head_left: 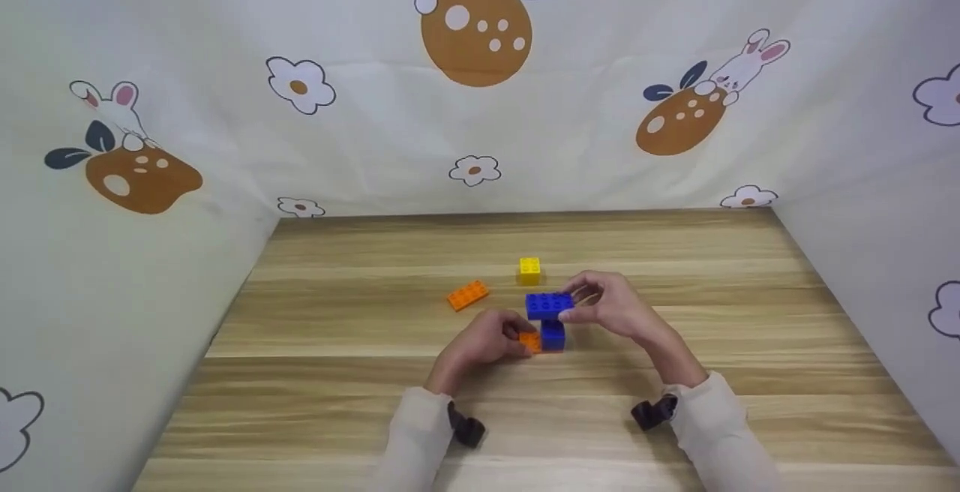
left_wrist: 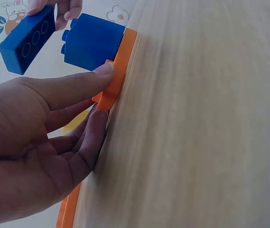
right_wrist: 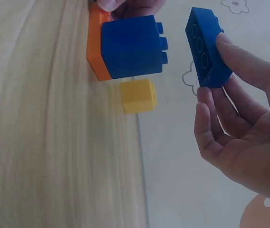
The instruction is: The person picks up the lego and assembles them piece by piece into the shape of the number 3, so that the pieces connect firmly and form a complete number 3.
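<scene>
My left hand (head_left: 491, 338) pinches the left end of a flat orange brick (head_left: 531, 342) lying on the table. On that brick's right end stands a tall blue brick (left_wrist: 94, 42), studs upward. My right hand (head_left: 611, 304) holds a flat blue brick (head_left: 549, 304) by its right end between thumb and fingers. The held brick is level above the tall blue one, with a gap between them in both wrist views. Its hollow underside with round tubes (right_wrist: 199, 45) shows in the right wrist view.
A second flat orange brick (head_left: 468, 295) lies on the wooden table (head_left: 337, 402) left of the hands. Behind them stands a yellow brick (head_left: 529, 271). Patterned cloth walls (head_left: 375, 139) close off the table's back and sides. A black wrist camera (head_left: 654, 412) sits at each cuff.
</scene>
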The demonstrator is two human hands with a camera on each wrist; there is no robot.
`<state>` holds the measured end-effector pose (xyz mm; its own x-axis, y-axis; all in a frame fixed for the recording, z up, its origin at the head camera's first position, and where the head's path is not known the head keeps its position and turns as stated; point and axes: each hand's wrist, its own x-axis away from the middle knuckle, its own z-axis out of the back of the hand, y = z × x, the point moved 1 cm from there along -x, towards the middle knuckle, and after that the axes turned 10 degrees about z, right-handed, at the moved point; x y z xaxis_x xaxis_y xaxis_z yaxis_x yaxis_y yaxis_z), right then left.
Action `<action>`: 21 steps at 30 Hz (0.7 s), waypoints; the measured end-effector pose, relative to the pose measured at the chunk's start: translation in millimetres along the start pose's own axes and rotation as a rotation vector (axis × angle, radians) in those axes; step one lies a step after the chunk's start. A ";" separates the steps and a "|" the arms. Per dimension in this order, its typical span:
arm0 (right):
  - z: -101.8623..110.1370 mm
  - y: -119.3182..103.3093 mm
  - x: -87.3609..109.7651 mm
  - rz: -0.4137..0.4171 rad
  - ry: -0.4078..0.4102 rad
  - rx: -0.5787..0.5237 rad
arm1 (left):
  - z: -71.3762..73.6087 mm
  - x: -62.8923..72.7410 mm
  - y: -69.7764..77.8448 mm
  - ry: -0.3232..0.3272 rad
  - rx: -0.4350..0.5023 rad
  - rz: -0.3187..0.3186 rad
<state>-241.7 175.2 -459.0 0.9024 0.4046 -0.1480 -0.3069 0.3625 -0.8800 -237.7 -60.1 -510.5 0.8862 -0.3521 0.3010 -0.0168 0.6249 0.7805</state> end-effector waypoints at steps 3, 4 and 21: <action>-4.3 -1.6 -0.3 -0.008 -0.027 0.016 | 0.1 -0.2 1.2 0.005 -0.006 -0.007; -5.5 -2.0 -0.2 -0.011 -0.035 0.019 | -0.2 -0.3 1.5 0.006 -0.008 -0.010; -15.1 -1.1 -0.9 -0.027 -0.073 0.054 | -0.9 -0.3 0.9 0.003 0.014 -0.016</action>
<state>-237.6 161.7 -464.7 0.8867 0.4536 -0.0891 -0.3001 0.4182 -0.8574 -237.6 -58.8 -510.4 0.8878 -0.3597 0.2871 -0.0093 0.6097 0.7926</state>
